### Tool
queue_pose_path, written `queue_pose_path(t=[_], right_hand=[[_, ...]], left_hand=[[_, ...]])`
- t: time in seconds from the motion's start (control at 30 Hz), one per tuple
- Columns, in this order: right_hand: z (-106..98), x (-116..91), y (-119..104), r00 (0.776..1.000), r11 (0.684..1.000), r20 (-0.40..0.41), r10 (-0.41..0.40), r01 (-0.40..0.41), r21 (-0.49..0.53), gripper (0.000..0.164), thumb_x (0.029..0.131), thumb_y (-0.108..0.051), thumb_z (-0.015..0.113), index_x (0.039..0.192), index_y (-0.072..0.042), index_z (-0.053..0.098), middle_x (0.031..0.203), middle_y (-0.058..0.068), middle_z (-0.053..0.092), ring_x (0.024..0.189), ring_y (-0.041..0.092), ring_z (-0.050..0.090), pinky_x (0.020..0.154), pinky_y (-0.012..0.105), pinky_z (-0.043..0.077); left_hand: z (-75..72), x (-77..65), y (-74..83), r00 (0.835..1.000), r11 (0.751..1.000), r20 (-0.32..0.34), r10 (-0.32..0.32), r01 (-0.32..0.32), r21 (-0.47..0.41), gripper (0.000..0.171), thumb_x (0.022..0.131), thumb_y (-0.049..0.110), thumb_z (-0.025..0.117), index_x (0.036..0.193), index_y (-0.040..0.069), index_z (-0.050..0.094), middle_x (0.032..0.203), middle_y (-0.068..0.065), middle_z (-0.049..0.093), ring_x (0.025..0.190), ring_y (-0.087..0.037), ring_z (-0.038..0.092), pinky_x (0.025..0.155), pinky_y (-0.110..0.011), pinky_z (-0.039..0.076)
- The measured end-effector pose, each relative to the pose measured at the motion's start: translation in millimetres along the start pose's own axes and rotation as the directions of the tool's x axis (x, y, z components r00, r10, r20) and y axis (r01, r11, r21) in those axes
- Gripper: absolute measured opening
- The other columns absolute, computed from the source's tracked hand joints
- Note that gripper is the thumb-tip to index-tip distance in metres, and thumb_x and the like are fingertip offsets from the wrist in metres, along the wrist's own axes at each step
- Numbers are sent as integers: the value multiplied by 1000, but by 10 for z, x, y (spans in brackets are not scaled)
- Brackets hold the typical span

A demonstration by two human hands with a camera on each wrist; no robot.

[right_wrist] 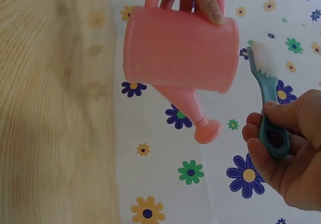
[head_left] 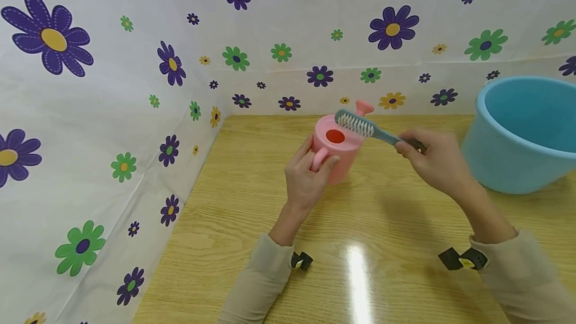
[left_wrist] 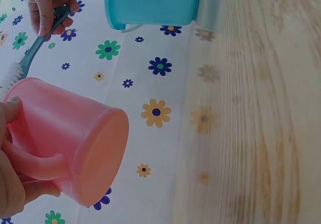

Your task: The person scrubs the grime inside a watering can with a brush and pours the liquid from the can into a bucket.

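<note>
My left hand (head_left: pixel 307 176) grips a pink toy watering can (head_left: pixel 344 161) by its handle, fingers through and around the loop. In the left wrist view the can's flat base (left_wrist: pixel 104 156) shows, raised off the table. A round filling hole with a red inside (head_left: pixel 335 136) faces up, and the spout with its flared rose (right_wrist: pixel 207 131) points away from the handle. My right hand (head_left: pixel 434 156) pinches the handle of a blue-grey brush (head_left: pixel 382 135). Its white bristles (right_wrist: pixel 265 60) stand close beside the can's top end in the right wrist view.
A large light-blue bucket (head_left: pixel 508 159) stands on the wooden table (head_left: pixel 234 204) to the right, near my right forearm. A white cloth with printed flowers (head_left: pixel 270 24) hangs behind the table and along its left side. Dark wrist straps (head_left: pixel 463 259) sit at both sleeves.
</note>
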State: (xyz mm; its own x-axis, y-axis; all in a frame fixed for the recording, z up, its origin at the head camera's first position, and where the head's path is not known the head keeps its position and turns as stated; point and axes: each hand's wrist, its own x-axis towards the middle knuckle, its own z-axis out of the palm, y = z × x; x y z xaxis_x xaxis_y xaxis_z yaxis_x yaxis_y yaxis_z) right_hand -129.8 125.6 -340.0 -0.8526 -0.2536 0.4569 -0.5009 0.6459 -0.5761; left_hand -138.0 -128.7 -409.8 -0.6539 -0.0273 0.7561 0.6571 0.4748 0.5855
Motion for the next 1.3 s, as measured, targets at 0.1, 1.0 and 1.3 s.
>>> queue_pose_path(t=[0.1, 1.0, 1.3], right_hand=[[34, -38, 27, 996, 987, 33, 86, -89, 136, 10, 94, -4, 67, 100, 3, 71, 79, 11, 68, 61, 11, 54, 51, 19, 46], [210, -235, 358, 747, 409, 69, 661, -436, 802, 9, 94, -26, 70, 92, -19, 75, 78, -10, 75, 75, 11, 49, 59, 21, 34], [242, -250, 581, 658, 399, 81, 749, -545, 738, 12, 93, -32, 70, 89, -21, 74, 77, -15, 74, 82, 12, 41, 58, 23, 32]], left_hand=[[2, 6, 3, 1000, 1000, -9, -5, 5, 3, 43, 74, 14, 87, 58, 0, 50, 126, -29, 62, 113, -35, 66, 63, -27, 52], [-30, 6, -3, 998, 998, -48, -38, 35, -54, 44, 76, 10, 87, 56, -1, 48, 129, -30, 60, 115, -36, 65, 70, -39, 59], [-28, 22, -12, 998, 997, -56, -33, 29, -64, 44, 72, 8, 88, 56, 0, 48, 127, -30, 61, 114, -38, 65, 73, -43, 60]])
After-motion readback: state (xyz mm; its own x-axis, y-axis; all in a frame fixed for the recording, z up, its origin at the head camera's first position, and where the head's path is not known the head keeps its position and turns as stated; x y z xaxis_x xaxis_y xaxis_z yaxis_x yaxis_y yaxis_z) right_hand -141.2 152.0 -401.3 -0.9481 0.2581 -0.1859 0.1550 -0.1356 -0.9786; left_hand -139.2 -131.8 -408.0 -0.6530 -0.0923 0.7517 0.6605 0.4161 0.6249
